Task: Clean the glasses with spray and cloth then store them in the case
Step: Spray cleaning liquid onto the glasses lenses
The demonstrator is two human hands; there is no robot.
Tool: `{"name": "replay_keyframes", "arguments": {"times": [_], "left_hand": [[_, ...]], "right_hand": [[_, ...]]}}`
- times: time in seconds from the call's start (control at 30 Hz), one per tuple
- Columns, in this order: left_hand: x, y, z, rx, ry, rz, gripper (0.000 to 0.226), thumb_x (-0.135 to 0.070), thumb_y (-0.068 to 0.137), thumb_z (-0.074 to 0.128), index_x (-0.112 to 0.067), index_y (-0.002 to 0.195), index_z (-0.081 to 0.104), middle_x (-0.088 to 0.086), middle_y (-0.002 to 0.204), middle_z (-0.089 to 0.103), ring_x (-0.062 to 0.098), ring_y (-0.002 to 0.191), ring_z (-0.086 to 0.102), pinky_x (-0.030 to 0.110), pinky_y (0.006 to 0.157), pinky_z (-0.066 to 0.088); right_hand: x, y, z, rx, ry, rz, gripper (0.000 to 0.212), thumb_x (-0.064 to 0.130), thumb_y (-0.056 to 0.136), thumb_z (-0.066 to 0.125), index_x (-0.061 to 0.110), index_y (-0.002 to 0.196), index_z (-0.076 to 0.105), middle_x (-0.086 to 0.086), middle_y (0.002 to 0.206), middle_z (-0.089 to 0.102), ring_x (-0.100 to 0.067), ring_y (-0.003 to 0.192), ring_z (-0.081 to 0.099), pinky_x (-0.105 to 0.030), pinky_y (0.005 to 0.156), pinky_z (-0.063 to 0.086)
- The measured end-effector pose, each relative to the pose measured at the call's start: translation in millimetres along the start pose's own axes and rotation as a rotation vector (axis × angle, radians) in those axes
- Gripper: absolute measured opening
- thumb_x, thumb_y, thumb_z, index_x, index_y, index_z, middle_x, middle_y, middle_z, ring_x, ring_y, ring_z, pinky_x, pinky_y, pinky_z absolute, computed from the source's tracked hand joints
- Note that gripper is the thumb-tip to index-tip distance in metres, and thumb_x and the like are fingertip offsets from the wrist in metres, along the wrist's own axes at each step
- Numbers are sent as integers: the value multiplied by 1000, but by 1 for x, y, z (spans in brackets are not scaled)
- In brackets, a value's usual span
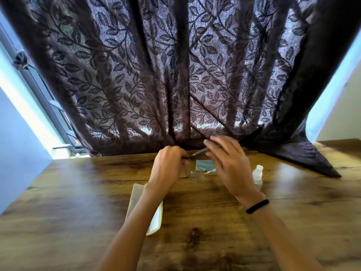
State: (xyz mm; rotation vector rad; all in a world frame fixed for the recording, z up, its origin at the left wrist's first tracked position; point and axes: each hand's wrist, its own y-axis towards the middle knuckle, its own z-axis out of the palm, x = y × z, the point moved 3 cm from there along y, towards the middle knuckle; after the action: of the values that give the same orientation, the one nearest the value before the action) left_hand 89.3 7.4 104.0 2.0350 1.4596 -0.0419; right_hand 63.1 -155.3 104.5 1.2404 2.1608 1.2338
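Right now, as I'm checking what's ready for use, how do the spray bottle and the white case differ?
The spray bottle stands upright, right of the right hand; the white case lies flat, partly under the left forearm. The bottle is clear and small with a narrow top; the case is opaque, long and flat. The bottle is fully in view; the case is partly hidden. Both rest untouched by the hands on the wooden table.

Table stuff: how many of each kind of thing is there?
Glasses: 1, held by the left hand and right hand
Cleaning cloth: 1
Spray bottle: 1
White case: 1
Total: 4 things on or over the table
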Motion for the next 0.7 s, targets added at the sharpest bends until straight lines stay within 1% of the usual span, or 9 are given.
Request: {"name": "replay_keyframes", "arguments": {"times": [0.1,0.13,0.2,0.33,0.47,0.53,0.6,0.67,0.7], "left_hand": [[18,-6,0,-90,-53,-88,13,-10,74,71,-12,85,74,5,76,73,19,71,66,19,61,44],[24,-8,0,-118,-81,-116,12,-8,72,72,-13,83,75,2,73,73,14,66,65,10,56,38],[32,-13,0,-167,-144,-161,10,-6,70,73,-14,76,75,-5,66,71,0,56,57,4,55,36],[44,-21,11,-266,-256,-243,6,-9,71,74,-13,75,75,-3,69,72,-4,58,56,1,56,35],[52,-23,32,-307,-350,-327,10,-9,70,75,-10,80,75,2,77,74,4,68,61,2,61,37],[54,-24,39,-324,-438,-347,11,-7,70,75,-10,81,74,-3,76,72,-4,67,60,5,66,44],[56,-27,42,-360,-521,-351,13,-5,70,74,-14,79,74,-9,75,70,-10,65,60,10,67,49],[56,-30,43,-394,-553,-335,23,-4,70,74,-26,77,71,-17,73,68,-10,68,62,7,65,48],[55,-31,43,-402,-569,-329,29,-4,70,73,-31,76,69,-21,72,67,-9,69,63,5,65,47]], "right_hand": [[-15,-12,-15,-179,70,113,30,9,88,58,3,117,59,-16,112,60,-22,109,50,-22,101,34],[-22,-19,-19,-217,81,151,30,11,89,56,3,118,58,-17,113,59,-22,109,49,-22,101,33],[-37,-33,-23,-234,112,243,31,17,91,50,4,119,55,-17,115,57,-23,110,48,-24,100,35],[-55,-60,-13,-125,215,353,38,28,95,37,9,125,50,-12,118,55,-23,113,48,-33,97,40],[-61,-75,3,-33,207,358,44,35,93,38,17,133,40,-10,125,49,-20,119,43,-38,98,41],[-64,-80,8,-38,218,411,47,39,91,39,21,135,35,-11,133,42,-22,124,40,-38,99,39],[-65,-85,12,-53,254,459,50,43,91,40,22,136,31,-12,137,37,-22,127,38,-28,103,36],[-64,-93,14,-67,258,466,52,42,91,40,22,137,28,-16,137,37,-3,126,32,-5,100,26],[-64,-97,15,-71,257,462,52,41,90,40,23,138,27,-17,136,37,6,122,29,-1,96,26]]}}
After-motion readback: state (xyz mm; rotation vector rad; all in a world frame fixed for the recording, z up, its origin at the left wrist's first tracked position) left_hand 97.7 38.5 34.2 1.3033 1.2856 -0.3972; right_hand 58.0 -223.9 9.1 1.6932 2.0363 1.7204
